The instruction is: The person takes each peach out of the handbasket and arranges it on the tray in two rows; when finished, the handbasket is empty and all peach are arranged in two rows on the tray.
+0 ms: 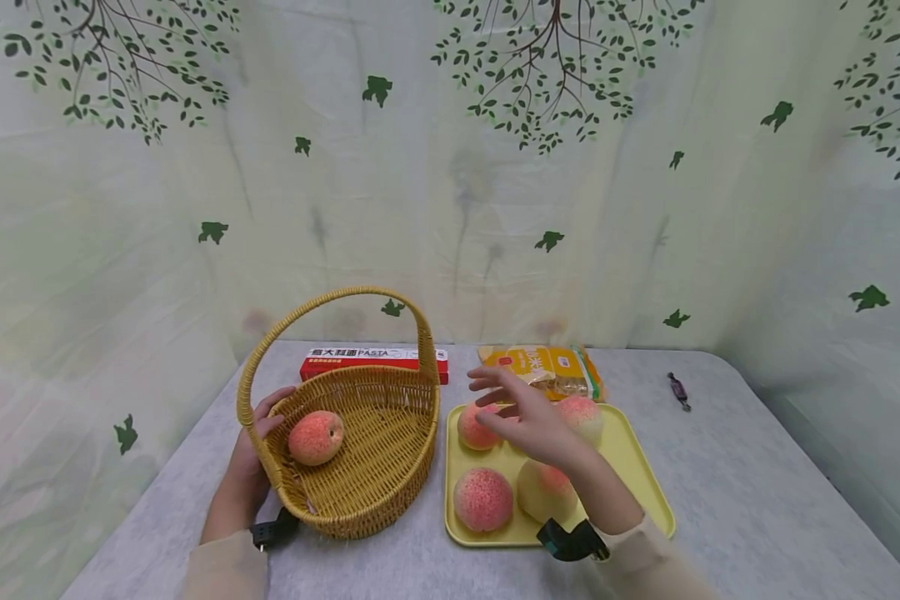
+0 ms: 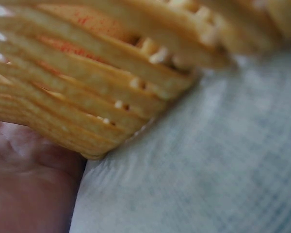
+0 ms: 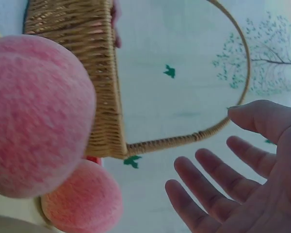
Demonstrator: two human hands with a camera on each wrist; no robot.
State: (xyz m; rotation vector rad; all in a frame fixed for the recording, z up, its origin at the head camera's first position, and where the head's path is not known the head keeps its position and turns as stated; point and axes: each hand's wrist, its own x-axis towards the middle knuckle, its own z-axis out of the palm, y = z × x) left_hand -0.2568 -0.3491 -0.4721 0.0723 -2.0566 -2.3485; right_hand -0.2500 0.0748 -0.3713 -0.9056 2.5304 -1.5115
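Observation:
A wicker basket point(image 1: 412, 475) with a tall arched handle stands on the left of the table, one peach point(image 1: 316, 437) inside near its left wall. My left hand point(image 1: 251, 454) grips the basket's left rim, fingers over the edge; in the left wrist view the palm point(image 2: 34, 179) lies against the weave point(image 2: 102, 97). Over a yellow tray point(image 1: 645, 479) my right hand point(image 1: 528, 421) hovers with spread fingers, holding nothing. Several peaches lie on the tray, among them a pink one point(image 1: 483, 498) and a paler one point(image 1: 543, 492); the hand partly hides those behind it.
Behind the basket lies a red and white pasta box point(image 1: 375, 358). An orange food packet point(image 1: 562, 367) sits behind the tray. A small dark purple object point(image 1: 678, 392) is at the far right. A leaf-printed curtain point(image 1: 450, 208) rises beyond the table.

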